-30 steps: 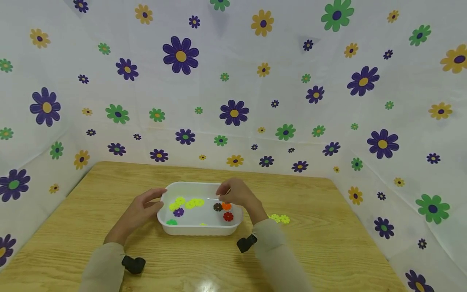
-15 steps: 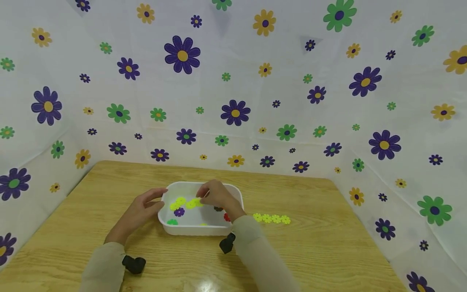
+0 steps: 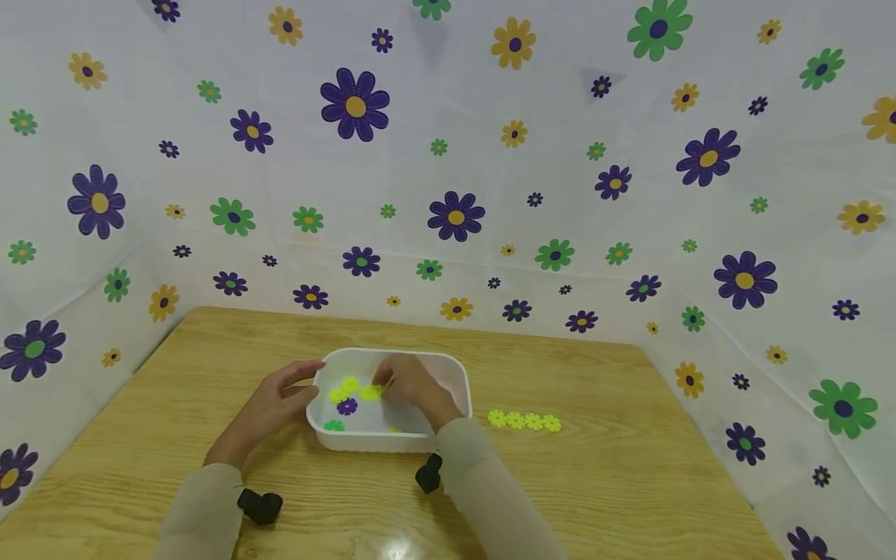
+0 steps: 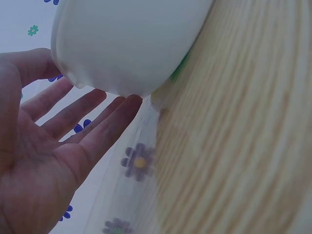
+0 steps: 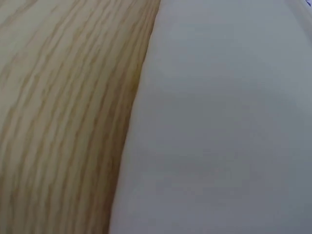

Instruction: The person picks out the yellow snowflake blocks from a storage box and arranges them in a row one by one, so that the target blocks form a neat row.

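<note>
On the table stands a white plastic basin (image 3: 378, 443) with flower-shaped plastic discs inside. My left hand (image 3: 276, 400) is at its left end; in the left wrist view, its straight fingers (image 4: 114, 119) rest their tips against the basin's outer wall (image 4: 126, 44). My right hand (image 3: 413, 386) reaches down inside, fingertips at the joined yellow discs (image 3: 368, 393). Its palm side is hidden, and I cannot tell if it grips a disc. Beside them lie other yellow discs (image 3: 349, 384), a purple disc (image 3: 347, 407) and a green disc (image 3: 334, 425). The right wrist view shows only basin wall and table.
A row of joined yellow discs (image 3: 525, 421) lies flat on the wooden table (image 3: 616, 467), right of the basin. A white cloth with printed flowers (image 3: 392, 171) hangs around the back and sides of the table.
My right hand has moved left and down inside the basin, from the orange and brown discs to the yellow ones. It now covers the red, orange and brown discs. My left hand stays put.
</note>
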Demonstrator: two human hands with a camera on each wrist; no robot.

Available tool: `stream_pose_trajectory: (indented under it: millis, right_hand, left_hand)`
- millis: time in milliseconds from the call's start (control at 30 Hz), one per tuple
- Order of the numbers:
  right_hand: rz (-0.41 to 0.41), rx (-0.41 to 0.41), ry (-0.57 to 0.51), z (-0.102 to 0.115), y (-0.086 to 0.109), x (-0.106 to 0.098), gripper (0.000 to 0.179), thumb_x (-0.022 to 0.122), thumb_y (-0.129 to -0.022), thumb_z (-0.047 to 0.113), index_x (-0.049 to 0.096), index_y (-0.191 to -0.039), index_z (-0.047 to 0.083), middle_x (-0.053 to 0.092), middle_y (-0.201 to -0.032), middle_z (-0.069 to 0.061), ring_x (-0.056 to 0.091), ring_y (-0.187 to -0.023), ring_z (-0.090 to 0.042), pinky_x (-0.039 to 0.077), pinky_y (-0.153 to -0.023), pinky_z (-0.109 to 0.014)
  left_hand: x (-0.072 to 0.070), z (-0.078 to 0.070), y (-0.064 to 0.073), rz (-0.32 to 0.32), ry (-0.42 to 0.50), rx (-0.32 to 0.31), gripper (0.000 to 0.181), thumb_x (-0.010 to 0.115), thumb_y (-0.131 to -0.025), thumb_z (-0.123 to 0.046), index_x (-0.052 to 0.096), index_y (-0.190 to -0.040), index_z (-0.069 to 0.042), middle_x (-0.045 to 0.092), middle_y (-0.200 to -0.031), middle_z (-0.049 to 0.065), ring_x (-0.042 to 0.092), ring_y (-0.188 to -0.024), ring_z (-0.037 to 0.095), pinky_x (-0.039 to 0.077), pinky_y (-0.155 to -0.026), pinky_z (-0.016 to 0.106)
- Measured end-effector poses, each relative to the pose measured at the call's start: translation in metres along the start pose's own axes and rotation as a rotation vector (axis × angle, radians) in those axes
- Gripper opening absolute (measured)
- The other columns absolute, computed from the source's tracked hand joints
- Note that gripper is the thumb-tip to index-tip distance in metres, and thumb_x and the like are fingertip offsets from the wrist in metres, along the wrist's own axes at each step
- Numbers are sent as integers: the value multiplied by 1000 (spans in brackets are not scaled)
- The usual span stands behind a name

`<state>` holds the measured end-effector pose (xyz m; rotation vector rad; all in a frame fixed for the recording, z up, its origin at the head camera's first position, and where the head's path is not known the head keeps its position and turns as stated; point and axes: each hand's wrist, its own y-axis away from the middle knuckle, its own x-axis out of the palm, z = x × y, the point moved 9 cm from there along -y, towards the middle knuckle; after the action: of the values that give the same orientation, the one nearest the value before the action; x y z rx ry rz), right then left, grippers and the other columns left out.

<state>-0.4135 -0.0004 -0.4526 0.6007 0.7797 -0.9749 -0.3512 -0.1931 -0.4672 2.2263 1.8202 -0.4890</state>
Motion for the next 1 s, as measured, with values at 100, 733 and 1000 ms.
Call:
stream_pose_trajectory:
  millis: [100, 733, 1000]
  right_hand:
    - [-4, -20, 38, 2, 0, 0, 25, 75, -84, -8, 78, -105, 6, 76, -103, -6, 68, -95, -16, 59, -86, -25]
    - [10, 1, 15, -2, 2, -1, 16, 74, -91, 1, 78, -101, 13, 73, -102, -2, 63, -91, -13, 58, -81, -23]
    - [5, -15, -56, -8, 9, -10, 12, 72, -93, 5, 79, -100, 13, 71, -95, -4, 60, -79, -14, 52, -62, -23]
  left_hand:
    - [0, 0, 0, -1, 3, 3, 54, 57, -107, -27, 42, -156, -13, 39, -164, 22, 45, -145, 49, 46, -115, 60]
    - [1, 1, 0, 0, -10, -18, 54, 56, -107, -30, 42, -156, -15, 37, -165, 21, 42, -147, 50, 45, -115, 62]
    - [1, 4, -1, -3, -9, -24, 53, 56, -107, -30, 42, -156, -15, 37, -165, 21, 42, -146, 51, 46, -114, 62]
